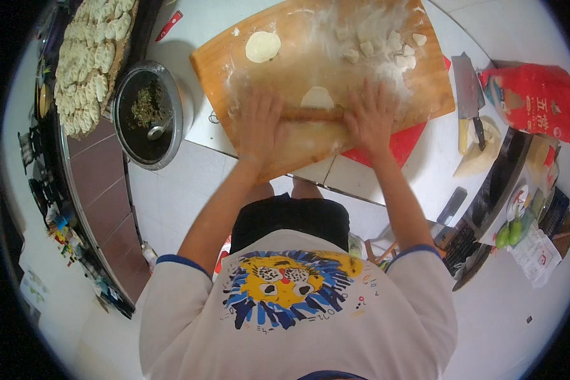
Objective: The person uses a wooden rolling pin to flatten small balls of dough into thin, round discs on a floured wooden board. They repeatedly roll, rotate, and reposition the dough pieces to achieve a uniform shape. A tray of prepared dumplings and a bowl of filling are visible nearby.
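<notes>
On the near half of the wooden board [213,62] lies one rolling pin [311,115], likely stiff, light, left hand [261,123] and right hand [370,119] flat over its ends, fingers extended, unclosed; mid-board, one dough wrapper [317,97], likely soft, tearable, best lifted by rim.

i wear this camera on my head, the left one of a side-by-side pair, and it looks steeply down my own front. my shirt [354,332] fills the lower middle, nearest the lens. my forearms [220,208] run up the view from there, with my left grip [259,123] and right grip [370,120] farther off, above the centre, over the wooden board [285,76]. the picture is upright, its left my left. its wide fisheye sweep takes in the bench [434,161] and floor [171,212], bowing straight edges toward a dark, curved rim.
</notes>
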Motion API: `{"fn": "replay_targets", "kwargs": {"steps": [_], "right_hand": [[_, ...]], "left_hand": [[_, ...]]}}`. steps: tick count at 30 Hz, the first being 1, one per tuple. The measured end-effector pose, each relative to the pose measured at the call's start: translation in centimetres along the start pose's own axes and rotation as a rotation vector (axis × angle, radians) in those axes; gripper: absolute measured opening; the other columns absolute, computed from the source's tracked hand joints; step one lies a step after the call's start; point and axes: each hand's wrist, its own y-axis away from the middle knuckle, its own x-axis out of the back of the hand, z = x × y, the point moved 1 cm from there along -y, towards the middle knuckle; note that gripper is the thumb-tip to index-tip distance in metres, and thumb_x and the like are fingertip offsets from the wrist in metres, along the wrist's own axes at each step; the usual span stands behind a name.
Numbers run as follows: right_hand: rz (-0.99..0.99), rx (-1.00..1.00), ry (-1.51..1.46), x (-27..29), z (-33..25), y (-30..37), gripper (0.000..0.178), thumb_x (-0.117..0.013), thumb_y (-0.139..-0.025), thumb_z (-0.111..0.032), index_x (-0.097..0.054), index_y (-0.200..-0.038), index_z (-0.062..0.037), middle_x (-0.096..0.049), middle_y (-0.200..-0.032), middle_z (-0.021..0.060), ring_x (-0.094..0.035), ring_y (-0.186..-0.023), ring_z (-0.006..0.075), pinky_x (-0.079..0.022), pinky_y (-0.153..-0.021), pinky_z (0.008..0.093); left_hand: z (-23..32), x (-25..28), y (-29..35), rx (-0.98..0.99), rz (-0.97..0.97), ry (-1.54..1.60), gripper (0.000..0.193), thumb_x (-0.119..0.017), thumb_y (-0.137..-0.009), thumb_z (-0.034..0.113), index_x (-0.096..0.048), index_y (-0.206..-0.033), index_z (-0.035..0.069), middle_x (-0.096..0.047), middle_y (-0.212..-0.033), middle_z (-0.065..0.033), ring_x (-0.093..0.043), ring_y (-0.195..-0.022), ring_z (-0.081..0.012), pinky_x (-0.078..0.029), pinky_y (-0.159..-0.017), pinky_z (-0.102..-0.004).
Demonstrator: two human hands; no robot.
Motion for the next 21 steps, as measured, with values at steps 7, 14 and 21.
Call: {"fn": "replay_targets", "kwargs": {"steps": [7, 14, 21], "right_hand": [[0.05, -0.069, 0.098, -0.4, 1.6, -4.2, 0.054, -0.047, -0.091, -0.047, -0.045, -0.141, -0.0258, -0.025, -0.156, 0.0097, -0.017, -0.143, 0.0383, -0.007, -0.109, 0.0685], [-0.08, 0.061, -0.159, 1.0, -0.6, 4.6, 0.047, -0.062, -0.086, -0.029, -0.052, -0.13, -0.0167, -0.05, -0.133, 0.0133, -0.045, -0.125, 0.0333, -0.031, -0.104, 0.0536], [-0.004, -0.216, -0.441, 2.9, -0.4, 4.5, 0.041, -0.072, -0.077, -0.014, -0.054, -0.113, -0.0069, -0.056, -0.103, 0.0142, -0.056, -0.095, 0.0338, -0.048, -0.078, 0.0374]], "left_hand": [[0.9, 1.9, -6.5, 0.064, 0.046, 0.032, 0.064, -0.053, -0.09, 0.034, -0.031, -0.148, 0.014, -0.02, -0.156, -0.0137, -0.017, -0.142, -0.0417, -0.016, -0.113, -0.0563], [0.9, 1.6, 0.9, -0.052, -0.064, -0.049, 0.063, -0.057, -0.087, 0.034, -0.04, -0.141, 0.007, -0.031, -0.15, -0.0171, -0.028, -0.138, -0.0399, -0.023, -0.112, -0.051], [2.0, 2.2, 1.1, 0.079, 0.302, 0.228, 0.048, -0.063, -0.083, 0.02, -0.051, -0.125, 0.001, -0.05, -0.125, -0.0208, -0.047, -0.117, -0.0395, -0.038, -0.098, -0.049]]}}
